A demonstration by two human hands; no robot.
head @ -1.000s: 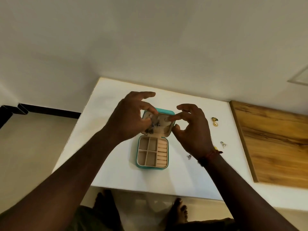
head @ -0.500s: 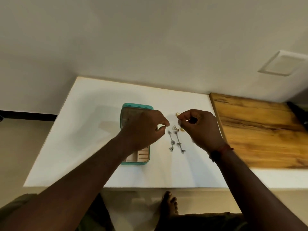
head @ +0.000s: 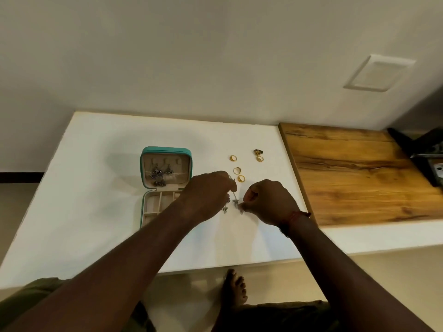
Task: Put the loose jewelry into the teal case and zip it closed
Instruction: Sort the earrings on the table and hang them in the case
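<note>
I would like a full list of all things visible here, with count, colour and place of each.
case: one, teal, open, on table's left
dark earrings: a few, dark silver, in case lid
rings: four, gold, right of case
dark ornament: one, beside farthest ring
drop earrings: at least two, silver, between hands
table: one, white
wooden board: one, brown, right of table
wall plate: one, white, upper right
bracelet: one, red, right wrist
left hand: pinches drop earrings' top
right hand: pinches one's lower end
</note>
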